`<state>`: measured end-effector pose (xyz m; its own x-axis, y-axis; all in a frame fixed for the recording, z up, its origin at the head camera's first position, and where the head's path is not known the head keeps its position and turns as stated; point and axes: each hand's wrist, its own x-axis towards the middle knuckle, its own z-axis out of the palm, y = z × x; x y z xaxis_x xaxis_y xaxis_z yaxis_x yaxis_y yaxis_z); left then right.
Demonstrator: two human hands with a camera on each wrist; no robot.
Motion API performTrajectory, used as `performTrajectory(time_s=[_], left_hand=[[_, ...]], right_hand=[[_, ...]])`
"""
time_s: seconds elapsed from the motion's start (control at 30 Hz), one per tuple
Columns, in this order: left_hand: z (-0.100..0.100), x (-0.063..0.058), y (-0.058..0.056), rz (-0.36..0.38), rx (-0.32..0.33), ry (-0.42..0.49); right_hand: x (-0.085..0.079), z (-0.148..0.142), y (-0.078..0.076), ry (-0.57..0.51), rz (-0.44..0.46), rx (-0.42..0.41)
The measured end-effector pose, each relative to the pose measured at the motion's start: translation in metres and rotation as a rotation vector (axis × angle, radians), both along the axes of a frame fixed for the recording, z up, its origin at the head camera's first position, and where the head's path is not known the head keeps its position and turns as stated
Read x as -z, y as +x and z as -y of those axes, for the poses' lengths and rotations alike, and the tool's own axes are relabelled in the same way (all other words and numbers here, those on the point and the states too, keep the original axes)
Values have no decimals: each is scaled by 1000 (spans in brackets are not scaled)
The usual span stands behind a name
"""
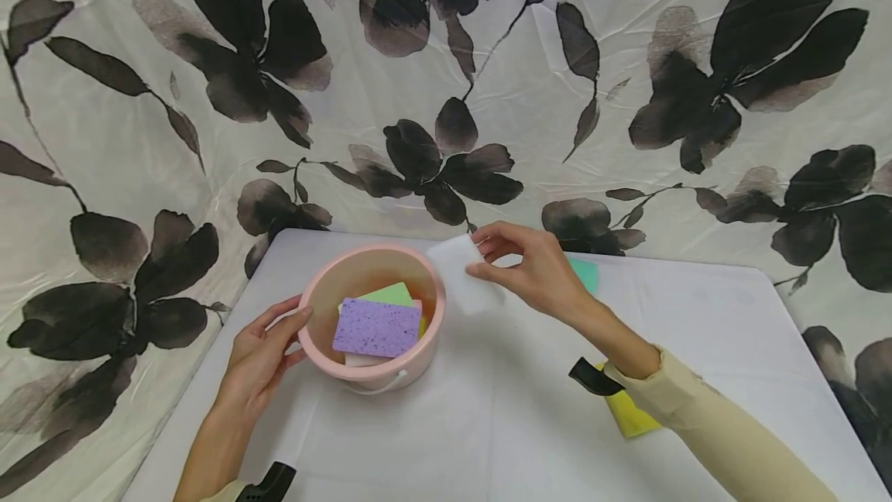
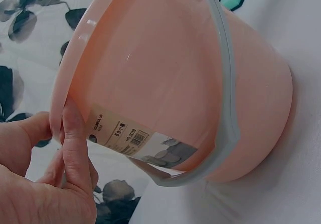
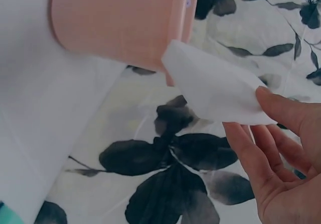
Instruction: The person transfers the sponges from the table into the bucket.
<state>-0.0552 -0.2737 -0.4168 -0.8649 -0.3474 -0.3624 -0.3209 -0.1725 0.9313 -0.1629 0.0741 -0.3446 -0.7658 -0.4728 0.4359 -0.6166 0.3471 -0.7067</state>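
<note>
A pink bucket with a pale handle stands on the white table. Several sponges lie inside it, a speckled purple sponge on top and a green sponge partly under it. My left hand pinches the bucket's rim at its left side, beside a printed label on the outer wall. Between thumb and fingers, my right hand holds a plain white sponge by one end. The sponge's other end is beside the bucket's right rim; whether they touch I cannot tell.
A teal piece lies behind the right wrist, mostly hidden. Under the right forearm a yellow piece shows in part. The table's far edge meets a floral cloth hanging behind.
</note>
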Motion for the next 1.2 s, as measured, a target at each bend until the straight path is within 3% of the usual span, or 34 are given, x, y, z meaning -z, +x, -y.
performTrajectory(time_s=[0.3,0.7,1.2], left_hand=[[2,1,2,-52,33,1],[2,2,1,-27,22,-1],[2,1,1,-23,16,6]], right_hand=[[-8,27,-8,-21,-43,-24],[-8,65,-29,-18,-41,-127],[4,102,-46,152,-25,-189]])
